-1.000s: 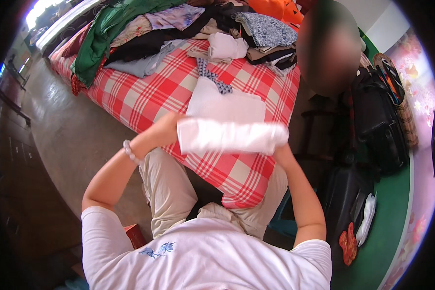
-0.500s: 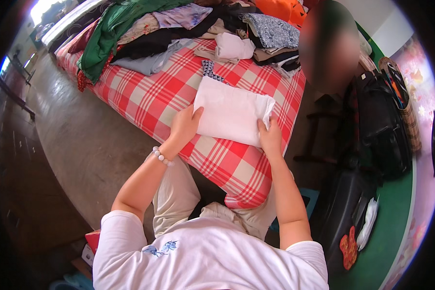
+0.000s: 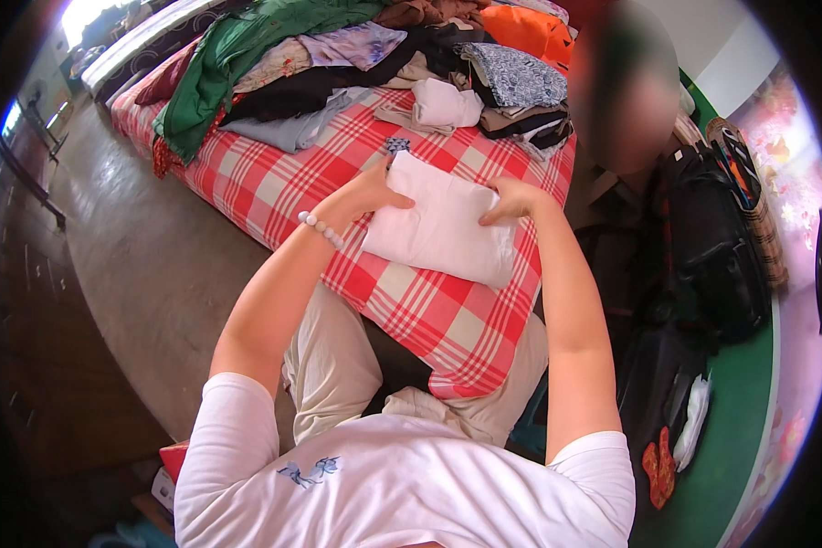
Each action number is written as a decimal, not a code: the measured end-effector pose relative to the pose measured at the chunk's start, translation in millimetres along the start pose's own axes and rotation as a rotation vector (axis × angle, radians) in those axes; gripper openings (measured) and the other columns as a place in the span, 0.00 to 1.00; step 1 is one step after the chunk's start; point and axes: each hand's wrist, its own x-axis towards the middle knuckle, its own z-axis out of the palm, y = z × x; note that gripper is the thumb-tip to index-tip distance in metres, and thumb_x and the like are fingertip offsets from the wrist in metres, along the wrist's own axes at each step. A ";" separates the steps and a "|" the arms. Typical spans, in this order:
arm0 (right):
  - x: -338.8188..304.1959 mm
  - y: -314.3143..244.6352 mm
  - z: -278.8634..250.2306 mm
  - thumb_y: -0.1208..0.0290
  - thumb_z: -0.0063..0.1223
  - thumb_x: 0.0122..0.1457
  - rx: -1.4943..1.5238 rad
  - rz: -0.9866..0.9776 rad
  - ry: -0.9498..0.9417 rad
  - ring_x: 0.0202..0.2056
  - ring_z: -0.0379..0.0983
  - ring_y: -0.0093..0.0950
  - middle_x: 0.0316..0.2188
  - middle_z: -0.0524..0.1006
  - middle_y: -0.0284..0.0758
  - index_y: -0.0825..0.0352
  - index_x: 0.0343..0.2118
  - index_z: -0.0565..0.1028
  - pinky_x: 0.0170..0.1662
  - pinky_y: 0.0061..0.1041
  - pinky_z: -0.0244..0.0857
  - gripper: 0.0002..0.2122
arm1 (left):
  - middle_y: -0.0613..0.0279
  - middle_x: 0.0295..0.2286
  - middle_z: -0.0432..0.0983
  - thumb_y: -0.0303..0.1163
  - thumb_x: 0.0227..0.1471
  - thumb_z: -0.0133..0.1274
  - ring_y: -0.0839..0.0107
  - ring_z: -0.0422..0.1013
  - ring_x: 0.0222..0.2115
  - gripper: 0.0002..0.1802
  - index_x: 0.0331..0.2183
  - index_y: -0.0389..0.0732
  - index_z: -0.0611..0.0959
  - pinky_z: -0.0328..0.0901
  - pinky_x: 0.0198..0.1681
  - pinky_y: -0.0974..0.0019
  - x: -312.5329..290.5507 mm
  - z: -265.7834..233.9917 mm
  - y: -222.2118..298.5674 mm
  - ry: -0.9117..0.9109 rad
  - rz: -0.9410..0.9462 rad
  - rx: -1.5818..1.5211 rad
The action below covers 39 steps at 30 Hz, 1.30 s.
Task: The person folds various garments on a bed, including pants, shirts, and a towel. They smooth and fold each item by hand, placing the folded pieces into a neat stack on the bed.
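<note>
A white folded garment (image 3: 434, 224) rests on the red and white checked bed cover near the bed's corner. My left hand (image 3: 381, 189), below a bracelet of pale beads, grips its far left edge, with the thumb on top and the fingers mostly hidden behind the fabric. At the far right edge my right hand (image 3: 513, 199) is closed on the cloth, thumb pressing the upper side. A small dark patterned cloth (image 3: 397, 145) peeks out just beyond the garment's far left corner.
A small white folded cloth (image 3: 447, 104) lies farther back, beside a stack of folded clothes (image 3: 521, 75). Loose garments, including a green one (image 3: 212, 82), heap along the far left. Another person (image 3: 626, 87) is at the right. Black bags (image 3: 714, 242) stand by the right wall.
Both hands have shifted from the garment's sides toward its far edge, the right one clearly farther away. The garment looks narrower and slightly turned, and covers more of the dark patterned cloth.
</note>
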 end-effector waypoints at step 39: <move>-81.3 -84.4 142.5 0.86 0.60 0.36 0.094 -0.543 0.625 0.43 0.70 0.36 0.46 0.73 0.34 0.57 0.46 0.75 0.52 0.31 0.61 0.29 | 0.57 0.36 0.77 0.16 0.38 0.50 0.67 0.72 0.37 0.10 0.27 0.33 0.83 0.65 0.42 0.67 -110.2 17.6 22.7 -0.068 0.313 0.024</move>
